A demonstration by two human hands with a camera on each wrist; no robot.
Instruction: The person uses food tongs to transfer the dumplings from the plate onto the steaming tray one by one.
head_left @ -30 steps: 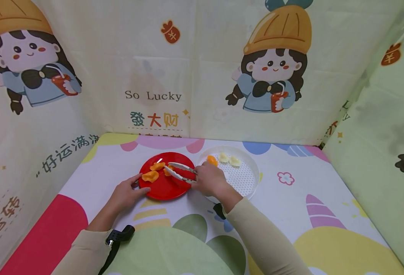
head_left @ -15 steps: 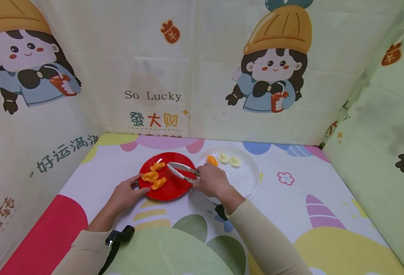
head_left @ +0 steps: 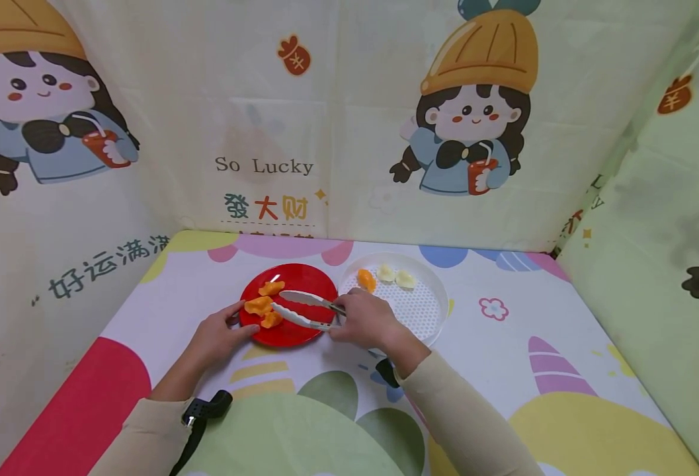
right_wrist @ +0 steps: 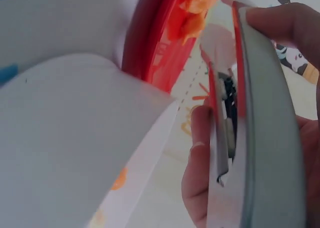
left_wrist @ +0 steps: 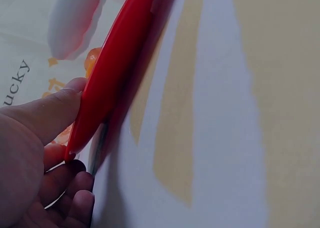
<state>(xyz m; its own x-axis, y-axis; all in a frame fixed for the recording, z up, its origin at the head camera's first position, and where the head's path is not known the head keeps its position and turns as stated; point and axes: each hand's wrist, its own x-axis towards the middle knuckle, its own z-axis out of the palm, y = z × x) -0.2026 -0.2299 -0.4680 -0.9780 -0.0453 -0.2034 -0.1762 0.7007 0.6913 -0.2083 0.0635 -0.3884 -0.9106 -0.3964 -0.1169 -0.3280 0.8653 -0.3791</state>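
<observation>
My left hand (head_left: 218, 336) grips the left rim of the red plate (head_left: 301, 336), thumb on top; in the left wrist view the thumb and fingers pinch the plate's edge (left_wrist: 112, 63). Three orange pieces lie on the plate's left half, one of them an orange piece (head_left: 258, 305) at the middle. With my right hand (head_left: 366, 320) I hold white-tipped tongs (head_left: 307, 299), whose spread arms reach over the plate with nothing visible between them. The lower tip is beside the orange pieces. In the right wrist view, fingers and thumb are round the tongs (right_wrist: 270, 118).
Right of the red plate stands a white perforated round tray (head_left: 423, 314), partly behind my right hand. On it are an orange piece (head_left: 366, 280) and two pale pieces, one a pale piece (head_left: 405, 279). A patterned cloth backdrop (head_left: 355, 132) rises behind the table.
The tongs released an orange piece onto the plate's lower left, lifted away to the right, then came back lower and nearer the pieces, arms spread wider. My left hand has stayed at the rim.
</observation>
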